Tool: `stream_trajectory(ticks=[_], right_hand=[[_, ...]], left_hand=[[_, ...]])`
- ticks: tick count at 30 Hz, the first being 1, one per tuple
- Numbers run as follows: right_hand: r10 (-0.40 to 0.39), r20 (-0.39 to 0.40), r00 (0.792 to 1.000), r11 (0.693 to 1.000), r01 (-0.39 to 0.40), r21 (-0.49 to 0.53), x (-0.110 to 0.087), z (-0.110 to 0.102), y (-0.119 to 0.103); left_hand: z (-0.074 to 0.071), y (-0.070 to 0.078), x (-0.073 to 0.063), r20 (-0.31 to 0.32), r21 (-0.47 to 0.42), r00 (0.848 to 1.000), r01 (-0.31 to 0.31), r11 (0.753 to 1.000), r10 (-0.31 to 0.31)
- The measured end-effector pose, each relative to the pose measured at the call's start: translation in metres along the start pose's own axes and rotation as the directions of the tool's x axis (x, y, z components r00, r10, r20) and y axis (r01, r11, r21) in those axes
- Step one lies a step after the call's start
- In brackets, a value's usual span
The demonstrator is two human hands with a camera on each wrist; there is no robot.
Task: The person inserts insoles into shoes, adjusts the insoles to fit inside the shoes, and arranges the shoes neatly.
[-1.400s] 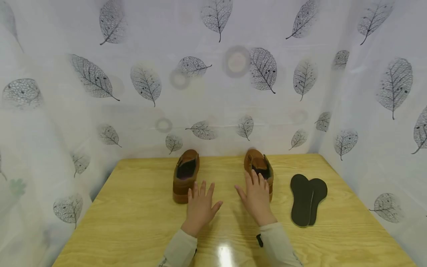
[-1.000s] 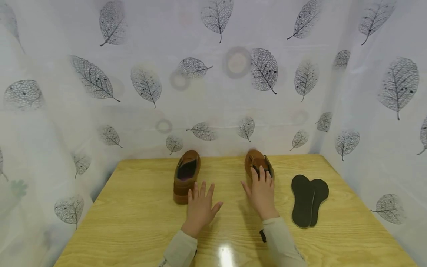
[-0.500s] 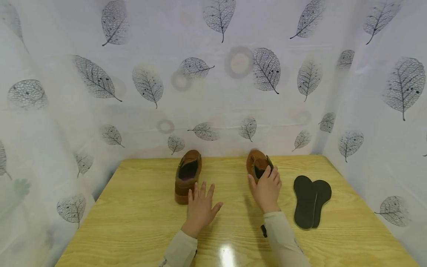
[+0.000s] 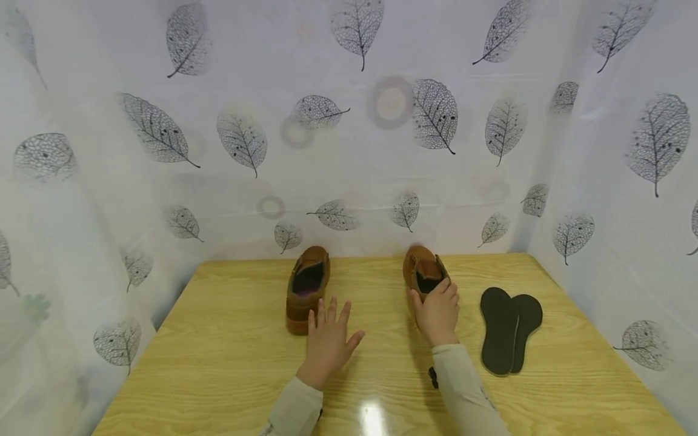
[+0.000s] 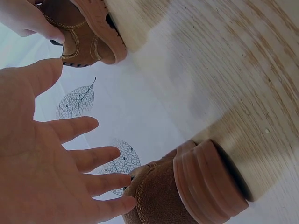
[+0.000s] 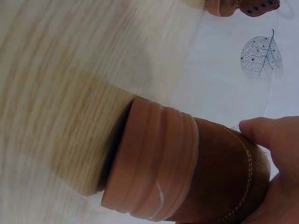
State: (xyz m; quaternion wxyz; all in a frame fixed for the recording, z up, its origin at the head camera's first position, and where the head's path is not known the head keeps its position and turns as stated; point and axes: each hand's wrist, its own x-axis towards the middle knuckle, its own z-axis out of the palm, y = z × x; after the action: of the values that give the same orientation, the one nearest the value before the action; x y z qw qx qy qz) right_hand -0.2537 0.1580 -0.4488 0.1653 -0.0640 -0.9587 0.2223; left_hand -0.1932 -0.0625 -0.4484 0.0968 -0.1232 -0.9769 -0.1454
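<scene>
Two brown leather shoes stand apart at the back of the table, toes pointing away. My right hand [image 4: 438, 309] grips the right shoe [image 4: 418, 259] at its heel. The right wrist view shows the thumb [image 6: 261, 129] on one side of the heel's upper, above the ridged rubber sole [image 6: 156, 158]. My left hand [image 4: 326, 348] is held with fingers spread and straight, just behind the heel of the left shoe [image 4: 300, 307]. In the left wrist view its fingertips come right at the suede heel [image 5: 161, 191], and the palm holds nothing.
Two black insoles [image 4: 497, 339] lie overlapping on the wood-grain table [image 4: 218, 363], right of the right shoe. A white curtain [image 4: 349, 163] with leaf prints hangs along the table's back edge and both sides.
My right hand has moved from over the right shoe's opening back and rightward to its heel, and its fingers have closed there. The left hand stays where it was.
</scene>
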Motion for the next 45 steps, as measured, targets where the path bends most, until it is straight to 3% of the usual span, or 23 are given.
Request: stream_trajectory(ticks=[3, 17, 45], right_hand=[[0.001, -0.036, 0.999, 1.0, -0.001, -0.01, 0.0, 0.001, 0.001], [-0.008, -0.071, 0.997, 0.999, 0.005, -0.039, 0.002, 0.005, 0.006], [-0.041, -0.009, 0.999, 0.998, 0.04, -0.048, -0.008, 0.003, 0.0]], left_hand=[[0.0, 0.0, 0.0, -0.001, 0.003, 1.0, 0.001, 1.0, -0.001], [0.006, 0.0, 0.003, -0.01, -0.001, 1.0, 0.002, 1.0, -0.002], [0.011, -0.002, 0.002, -0.021, 0.008, 1.0, -0.011, 1.0, 0.011]])
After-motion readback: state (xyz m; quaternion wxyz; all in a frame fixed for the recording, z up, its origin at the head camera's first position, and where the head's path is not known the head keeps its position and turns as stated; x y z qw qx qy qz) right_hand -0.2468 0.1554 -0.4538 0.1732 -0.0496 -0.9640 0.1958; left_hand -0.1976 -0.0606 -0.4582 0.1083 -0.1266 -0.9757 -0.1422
